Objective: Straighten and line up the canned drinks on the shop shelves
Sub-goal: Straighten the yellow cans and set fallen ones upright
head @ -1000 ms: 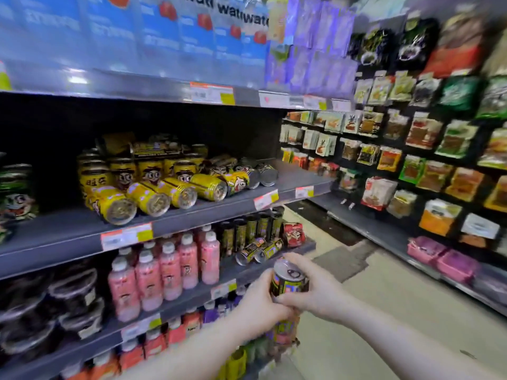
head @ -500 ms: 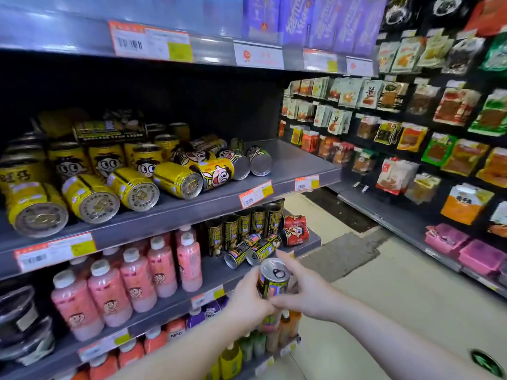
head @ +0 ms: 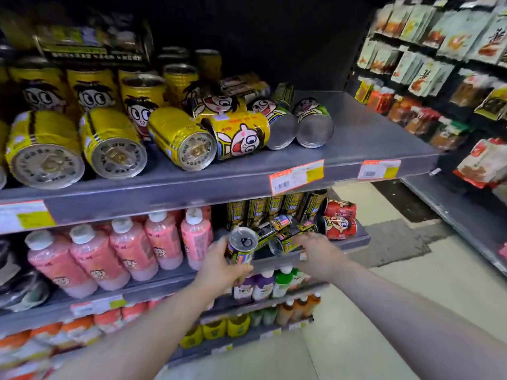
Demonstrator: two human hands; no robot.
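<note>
My left hand (head: 219,266) grips a black-and-yellow can (head: 241,246), upright and slightly tilted, at the front edge of the middle shelf (head: 340,244). My right hand (head: 315,253) has its fingers spread, reaching at two toppled black cans (head: 277,234) lying on that shelf; whether it touches them I cannot tell. Behind them stands a row of upright black cans (head: 274,207). On the upper shelf (head: 192,187) several yellow cartoon cans (head: 181,138) lie on their sides in front of upright yellow cans (head: 90,89).
Pink bottles (head: 123,250) fill the middle shelf's left part. Red cans (head: 340,220) are stacked at its right end. Small bottles (head: 263,283) stand on lower shelves. A snack rack (head: 439,64) rises on the right, with floor (head: 356,283) between.
My right hand has let go of the black can and moved right toward the toppled cans. My left hand carried the can up to the middle shelf's edge. The view has closed in on the shelves.
</note>
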